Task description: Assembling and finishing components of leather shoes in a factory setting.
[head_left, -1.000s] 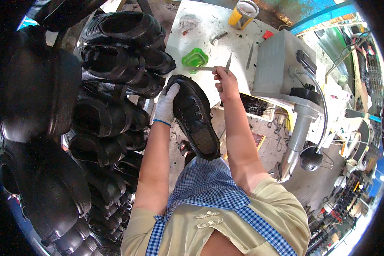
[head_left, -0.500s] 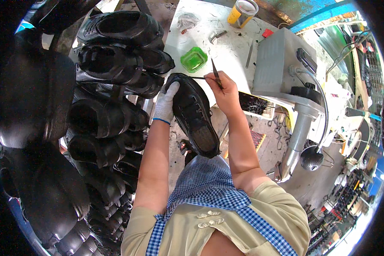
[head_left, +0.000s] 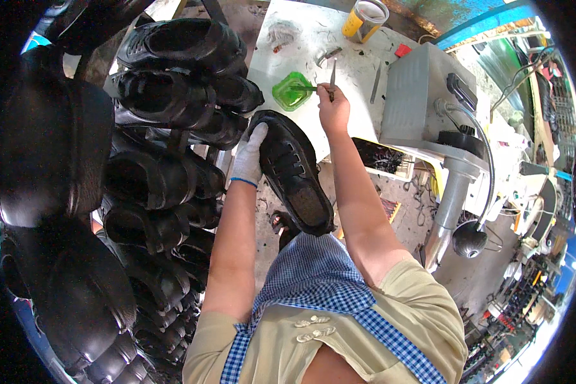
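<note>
In a white glove with a blue cuff, my left hand [head_left: 249, 157] grips a black lace-up shoe [head_left: 292, 169] by its side near the toe. The shoe is tilted, its toe away from me and its opening toward my apron. My right hand [head_left: 334, 110], bare, pinches a thin dark stick, perhaps a small brush [head_left: 309, 88], whose far end reaches into a green dish [head_left: 292, 91]. From the same fingers a narrow pointed blade [head_left: 333, 68] sticks up, away from me. The dish sits on the white tabletop [head_left: 358, 70], beyond the shoe's toe.
Racks of black shoes [head_left: 163, 93] fill my left side. On the table lie a metal tool [head_left: 329, 55], a thin metal strip [head_left: 376, 83] and a yellow-and-white can [head_left: 364, 22]. A grey machine box [head_left: 411, 93] on a metal post stands to the right, above a bin of black scraps [head_left: 381, 158].
My right hand has moved from beside the shoe's toe outward to the green dish, bringing the stick's end into it. The left hand and shoe have barely shifted.
</note>
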A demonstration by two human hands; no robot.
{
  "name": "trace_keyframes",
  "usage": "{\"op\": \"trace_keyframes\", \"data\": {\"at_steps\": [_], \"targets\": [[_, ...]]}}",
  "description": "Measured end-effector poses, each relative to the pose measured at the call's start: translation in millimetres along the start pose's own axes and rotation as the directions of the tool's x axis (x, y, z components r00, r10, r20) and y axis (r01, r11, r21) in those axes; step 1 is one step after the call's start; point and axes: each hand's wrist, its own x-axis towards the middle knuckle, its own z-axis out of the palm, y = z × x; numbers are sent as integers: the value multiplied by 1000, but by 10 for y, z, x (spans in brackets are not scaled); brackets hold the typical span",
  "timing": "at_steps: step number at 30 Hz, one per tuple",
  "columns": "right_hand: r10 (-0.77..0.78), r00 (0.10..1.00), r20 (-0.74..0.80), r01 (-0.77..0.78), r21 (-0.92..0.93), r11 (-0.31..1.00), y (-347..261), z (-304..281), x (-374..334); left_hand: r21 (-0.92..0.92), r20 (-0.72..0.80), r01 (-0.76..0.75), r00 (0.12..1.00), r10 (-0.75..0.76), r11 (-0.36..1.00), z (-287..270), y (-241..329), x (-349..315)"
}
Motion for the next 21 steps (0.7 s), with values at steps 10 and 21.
{"op": "trace_keyframes", "data": {"at_steps": [10, 21], "targets": [[371, 843, 388, -525, 450, 722, -386, -377, -333, -25, -35, 39, 999, -40, 999, -40, -17, 23], [-50, 986, 160, -15, 384, 923, -452, -403, -363, -62, 51, -6, 999, 9, 998, -61, 45, -51]]}}
